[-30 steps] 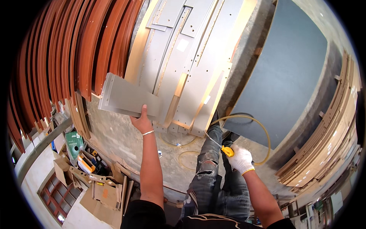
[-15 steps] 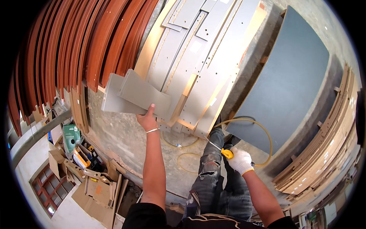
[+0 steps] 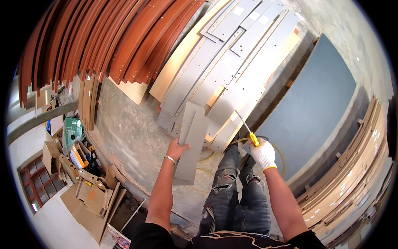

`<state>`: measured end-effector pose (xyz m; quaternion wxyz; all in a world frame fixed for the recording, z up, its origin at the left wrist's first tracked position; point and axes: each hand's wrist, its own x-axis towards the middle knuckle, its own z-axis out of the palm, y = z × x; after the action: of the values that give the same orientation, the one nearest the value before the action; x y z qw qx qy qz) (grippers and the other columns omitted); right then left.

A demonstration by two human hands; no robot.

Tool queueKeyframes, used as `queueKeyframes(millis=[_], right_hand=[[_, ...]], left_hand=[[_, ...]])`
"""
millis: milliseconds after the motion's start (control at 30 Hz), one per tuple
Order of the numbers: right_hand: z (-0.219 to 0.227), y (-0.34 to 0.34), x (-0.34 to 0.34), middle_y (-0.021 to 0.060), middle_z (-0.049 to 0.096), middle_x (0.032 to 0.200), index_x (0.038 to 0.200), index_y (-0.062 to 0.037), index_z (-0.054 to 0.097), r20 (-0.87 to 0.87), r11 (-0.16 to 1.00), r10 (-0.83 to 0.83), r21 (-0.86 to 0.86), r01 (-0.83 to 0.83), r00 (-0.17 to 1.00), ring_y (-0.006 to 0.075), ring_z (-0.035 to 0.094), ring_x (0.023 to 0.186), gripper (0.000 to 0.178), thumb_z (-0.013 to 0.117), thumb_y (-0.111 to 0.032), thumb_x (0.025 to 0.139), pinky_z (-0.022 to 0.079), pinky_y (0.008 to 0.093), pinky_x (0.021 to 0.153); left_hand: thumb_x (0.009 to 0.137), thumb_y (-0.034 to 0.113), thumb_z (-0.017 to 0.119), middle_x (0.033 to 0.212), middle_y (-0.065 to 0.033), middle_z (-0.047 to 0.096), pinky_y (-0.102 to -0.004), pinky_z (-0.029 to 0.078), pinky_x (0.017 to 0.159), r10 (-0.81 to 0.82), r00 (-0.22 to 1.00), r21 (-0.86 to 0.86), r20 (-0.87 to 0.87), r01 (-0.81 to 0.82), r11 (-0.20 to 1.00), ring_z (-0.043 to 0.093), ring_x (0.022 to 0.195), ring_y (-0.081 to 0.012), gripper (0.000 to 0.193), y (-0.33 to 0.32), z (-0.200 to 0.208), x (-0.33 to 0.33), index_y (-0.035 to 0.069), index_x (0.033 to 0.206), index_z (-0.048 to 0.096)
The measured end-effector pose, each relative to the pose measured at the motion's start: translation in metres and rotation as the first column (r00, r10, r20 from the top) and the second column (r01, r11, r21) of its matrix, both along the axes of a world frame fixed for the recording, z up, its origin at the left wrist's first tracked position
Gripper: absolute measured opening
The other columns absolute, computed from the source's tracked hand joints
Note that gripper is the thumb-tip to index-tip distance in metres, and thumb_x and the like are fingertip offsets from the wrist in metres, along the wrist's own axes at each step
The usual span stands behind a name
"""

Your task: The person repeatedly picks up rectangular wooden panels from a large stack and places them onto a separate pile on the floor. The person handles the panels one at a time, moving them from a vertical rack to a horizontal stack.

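Observation:
My bare left hand [image 3: 175,149] is closed on the edge of two narrow grey panels [image 3: 195,143], one overlapping the other. They stand tilted upright in front of the near end of a stack of long grey boards [image 3: 219,62]. My right hand [image 3: 263,154], in a white knit glove, is wrapped round a yellow air blow gun [image 3: 254,139]. Its thin metal nozzle points up and left over the boards. A yellowish hose [image 3: 283,159] curves round beside the glove toward my wrist.
Reddish-brown boards [image 3: 124,37] lie stacked at the far left. A large dark grey panel [image 3: 311,108] lies on the right, with wooden strips [image 3: 348,162] beyond it. Cardboard boxes [image 3: 89,195] and a green package [image 3: 72,133] clutter the lower left. My legs [image 3: 236,199] are at the bottom centre.
The two grey panels have swung from lying sideways to nearly upright and come nearer and right with my left hand. My right hand has raised the blow gun, its nozzle higher.

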<state>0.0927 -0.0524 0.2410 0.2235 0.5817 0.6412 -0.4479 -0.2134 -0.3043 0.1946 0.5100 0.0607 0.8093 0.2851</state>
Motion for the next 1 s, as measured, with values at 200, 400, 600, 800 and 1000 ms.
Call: queueKeyframes(millis=[200, 400, 600, 800, 1000], right_hand=[[0.057, -0.049, 0.025, 0.0151, 0.075, 0.104, 0.112, -0.0142, 0.075, -0.053, 0.568, 0.804, -0.230, -0.791, 0.593, 0.0349, 0.072, 0.100, 0.035, 0.065, -0.034, 0.084, 0.057, 0.0461, 0.089], [0.100, -0.089, 0.052, 0.0178, 0.074, 0.108, 0.109, -0.0126, 0.075, -0.238, 0.510, 0.815, -0.140, -0.849, 0.529, 0.0354, 0.071, 0.103, 0.040, 0.061, -0.043, 0.089, 0.056, 0.0452, 0.090], [0.134, -0.156, 0.045, 0.0194, 0.075, 0.099, 0.097, -0.0089, 0.079, -0.139, 0.580, 0.811, 0.052, -0.813, 0.569, 0.0358, 0.073, 0.096, 0.029, 0.061, -0.027, 0.083, 0.057, 0.0448, 0.087], [0.162, -0.238, 0.066, 0.0218, 0.072, 0.075, 0.082, 0.0014, 0.075, -0.256, 0.197, 0.937, -0.180, -0.964, 0.239, 0.0305, 0.074, 0.064, 0.026, 0.059, -0.020, 0.083, 0.058, 0.0407, 0.062], [0.179, -0.357, 0.136, 0.0243, 0.074, 0.086, 0.093, 0.0019, 0.075, -0.214, -0.274, 0.934, 0.084, -0.958, -0.286, 0.0378, 0.074, 0.082, 0.032, 0.062, -0.026, 0.085, 0.059, 0.0456, 0.075]], left_hand=[[0.089, 0.026, 0.074, 0.104, -0.0135, 0.072, -0.0368, 0.056, 0.083, 0.405, 0.821, 0.009, 0.402, -0.446, 0.895, 0.070, 0.093, -0.0232, 0.041, -0.084, 0.029, 0.047, -0.003, 0.117, 0.066], [0.096, 0.032, 0.068, 0.107, -0.0148, 0.073, -0.0391, 0.058, 0.085, 0.688, 0.557, -0.031, 0.465, -0.767, 0.641, 0.071, 0.095, -0.0250, 0.040, -0.190, 0.070, 0.135, -0.001, 0.119, 0.065], [0.097, 0.032, 0.067, 0.115, -0.0143, 0.072, -0.0409, 0.057, 0.091, 0.738, 0.500, 0.108, 0.453, -0.853, 0.511, 0.070, 0.102, -0.0252, 0.045, -0.295, 0.141, 0.301, -0.002, 0.127, 0.062], [0.091, 0.032, 0.074, 0.120, -0.0150, 0.070, -0.0409, 0.055, 0.094, 0.831, 0.418, 0.119, 0.366, -0.907, 0.404, 0.068, 0.107, -0.0226, 0.055, -0.386, 0.184, 0.467, -0.002, 0.132, 0.059], [0.085, 0.035, 0.073, 0.115, -0.0228, 0.071, -0.0439, 0.054, 0.094, 0.657, 0.682, -0.270, -0.321, -0.731, 0.626, 0.070, 0.106, -0.0334, 0.061, -0.423, 0.224, 0.624, 0.000, 0.131, 0.055]])
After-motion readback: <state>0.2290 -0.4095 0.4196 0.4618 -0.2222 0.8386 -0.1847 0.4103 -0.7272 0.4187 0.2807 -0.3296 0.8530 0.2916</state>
